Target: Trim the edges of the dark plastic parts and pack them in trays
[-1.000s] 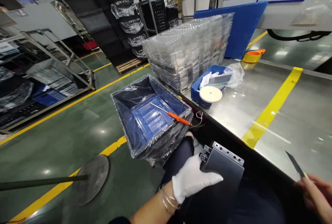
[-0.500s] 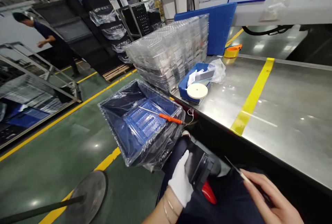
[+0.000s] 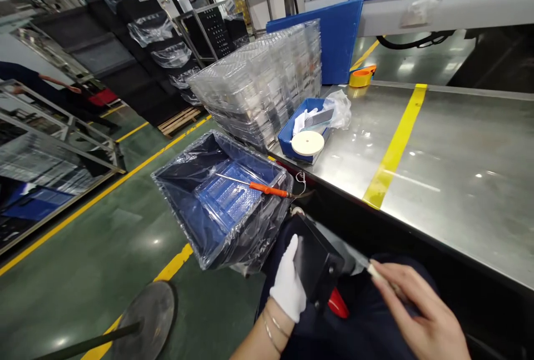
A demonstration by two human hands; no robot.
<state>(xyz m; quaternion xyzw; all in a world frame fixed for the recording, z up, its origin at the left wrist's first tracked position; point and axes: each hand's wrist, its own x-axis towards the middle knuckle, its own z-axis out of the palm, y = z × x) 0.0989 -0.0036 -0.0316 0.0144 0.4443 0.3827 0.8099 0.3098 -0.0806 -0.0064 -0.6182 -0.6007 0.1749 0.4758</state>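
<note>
the white-gloved left hand [image 3: 286,287] grips a dark metal plate [image 3: 317,257] with its fingers closed, holding it tilted above dark trousers [image 3: 367,329]. the plate's long edge slants down and right, toward the bare right hand [image 3: 417,310], whose closed fingers pinch a pale tool handle [image 3: 375,272] just beside the plate. a plastic-lined blue crate [image 3: 179,196] sits just left of the plate.

The person is wearing a white cotton glove [image 3: 287,283] on the left hand [image 3: 286,279], thin silver bangles [image 3: 272,331] and dark navy trousers [image 3: 367,335].
</note>
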